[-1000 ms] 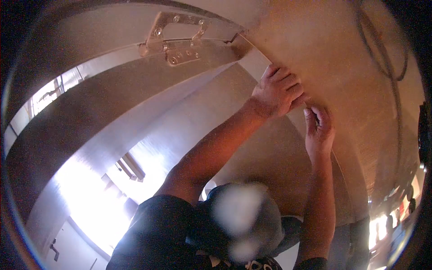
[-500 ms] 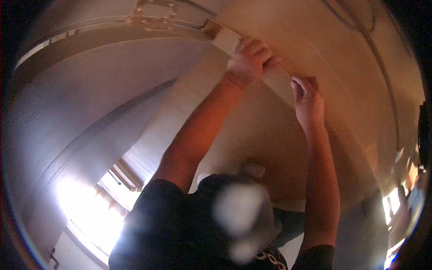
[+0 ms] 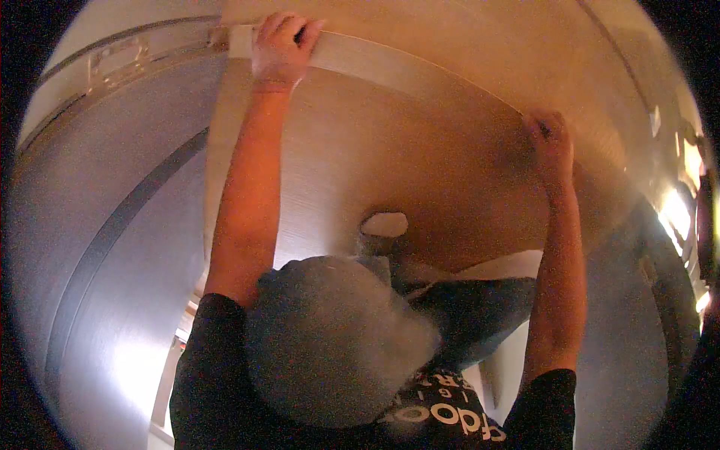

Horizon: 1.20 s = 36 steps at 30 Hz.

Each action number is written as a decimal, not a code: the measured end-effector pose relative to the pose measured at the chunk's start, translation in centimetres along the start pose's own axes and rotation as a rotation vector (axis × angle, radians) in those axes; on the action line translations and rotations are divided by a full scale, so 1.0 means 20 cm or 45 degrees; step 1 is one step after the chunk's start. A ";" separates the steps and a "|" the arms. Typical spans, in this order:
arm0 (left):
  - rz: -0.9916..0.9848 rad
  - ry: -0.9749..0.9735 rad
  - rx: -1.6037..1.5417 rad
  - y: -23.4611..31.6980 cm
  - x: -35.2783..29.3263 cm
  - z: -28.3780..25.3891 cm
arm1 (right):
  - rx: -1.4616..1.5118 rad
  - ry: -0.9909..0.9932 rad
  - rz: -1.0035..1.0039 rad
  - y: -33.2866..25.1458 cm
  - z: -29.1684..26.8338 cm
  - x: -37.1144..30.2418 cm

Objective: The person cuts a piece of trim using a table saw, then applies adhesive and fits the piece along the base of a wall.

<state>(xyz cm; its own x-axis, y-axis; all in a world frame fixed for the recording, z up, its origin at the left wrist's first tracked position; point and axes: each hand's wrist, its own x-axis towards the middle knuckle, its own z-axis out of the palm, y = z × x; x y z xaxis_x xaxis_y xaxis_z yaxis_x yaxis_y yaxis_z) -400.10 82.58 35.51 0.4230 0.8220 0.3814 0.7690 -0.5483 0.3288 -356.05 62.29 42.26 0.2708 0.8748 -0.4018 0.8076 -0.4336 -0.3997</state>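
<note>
A broad wood-grained panel (image 3: 330, 135) fills the middle of the head view, with a paler strip (image 3: 390, 67) along its far edge. My left hand (image 3: 281, 49) is at the left end of that strip, its fingers curled over the edge. Farther right along the same edge is my right hand (image 3: 551, 146), closed with bent fingertips at the panel's rim and slightly blurred. Both arms are stretched out and wide apart. The undersides of the fingers are hidden.
To the left stands a grey panel with a dark curved band (image 3: 135, 214). A frame with pale fittings (image 3: 116, 64) runs along the upper left. A blurred grey rounded shape (image 3: 337, 345) covers the lower centre. Bright light (image 3: 675, 214) enters at the right.
My hands were close together on the edge and are now far apart. The left has moved left along it, the right rightward. The view has shifted too, showing more of the panel.
</note>
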 end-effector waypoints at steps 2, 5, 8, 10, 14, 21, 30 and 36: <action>0.243 0.047 0.215 -0.03 0.01 0.00 | 0.326 0.018 -0.085 0.06 0.01 0.00; 0.148 -0.034 0.055 0.14 0.04 0.01 | 0.121 0.008 -0.114 0.08 -0.02 0.01; 0.207 -0.125 -0.150 0.48 0.07 0.07 | 0.167 0.062 -0.109 0.15 -0.02 -0.02; 0.318 -0.135 -0.233 0.64 0.06 0.10 | 0.106 0.087 -0.150 0.15 -0.02 -0.02; 0.275 -0.179 -0.265 0.62 -0.10 0.23 | 0.069 0.082 -0.203 0.15 -0.06 -0.07; 0.213 -0.104 -0.289 0.82 0.00 0.24 | -0.018 0.212 -0.306 0.59 0.01 -0.14; 0.141 -0.094 -0.189 0.96 -0.11 0.23 | -0.276 0.375 -0.408 0.86 -0.02 -0.29; 0.008 -0.238 -0.570 1.17 -0.11 0.34 | 0.119 0.428 -0.238 1.31 -0.27 -0.48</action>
<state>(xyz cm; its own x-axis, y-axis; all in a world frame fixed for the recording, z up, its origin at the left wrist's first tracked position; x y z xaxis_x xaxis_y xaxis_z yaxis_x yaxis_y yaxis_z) -379.75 69.04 36.55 0.5372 0.8097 0.2364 0.5015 -0.5319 0.6823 -334.71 43.73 40.03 0.2922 0.9559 -0.0293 0.8124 -0.2643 -0.5197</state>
